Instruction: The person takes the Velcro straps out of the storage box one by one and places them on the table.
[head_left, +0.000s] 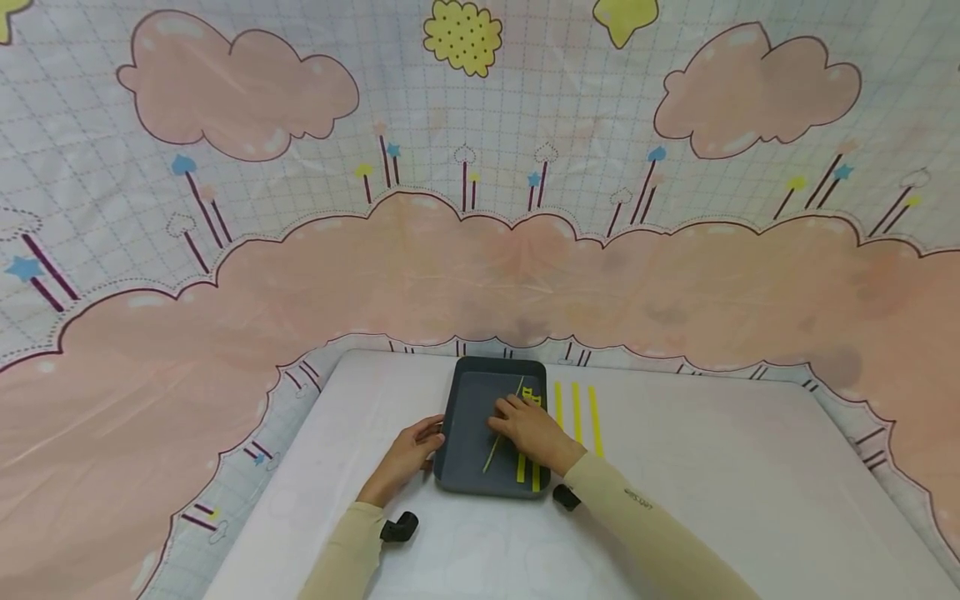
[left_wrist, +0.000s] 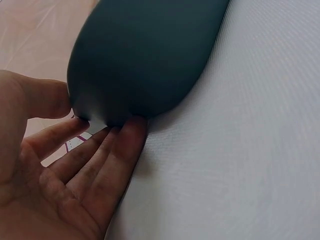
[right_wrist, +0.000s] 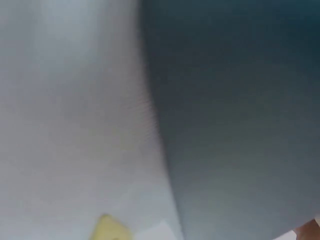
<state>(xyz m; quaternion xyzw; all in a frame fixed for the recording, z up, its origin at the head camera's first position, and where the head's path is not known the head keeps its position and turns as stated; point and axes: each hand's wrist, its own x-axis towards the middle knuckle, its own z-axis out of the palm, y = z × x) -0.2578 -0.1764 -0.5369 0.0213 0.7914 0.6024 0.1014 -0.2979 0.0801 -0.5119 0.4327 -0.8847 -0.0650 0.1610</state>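
A dark grey rectangular tray [head_left: 467, 400] stands upright on the white table. My left hand [head_left: 408, 454] grips its left side; in the left wrist view the thumb lies at the rim of the tray [left_wrist: 145, 55] and the fingertips [left_wrist: 134, 127] press at its underside. Over the tray's right half, my right hand [head_left: 532, 429] has its fingers curled down around a thin yellow strip [head_left: 491, 456], which slants across the tray. Beneath that hand lie yellow strips [head_left: 521, 471] along the tray's right side, partly hidden by it. The right wrist view catches mostly the blurred tray wall [right_wrist: 230, 125].
Just right of the tray, several long yellow strips [head_left: 577, 404] lie side by side on the white table [head_left: 720, 467]. A patterned cloth [head_left: 480, 267] with clouds hangs behind the table and surrounds it. Black wrist devices [head_left: 400, 527] sit at both sleeves.
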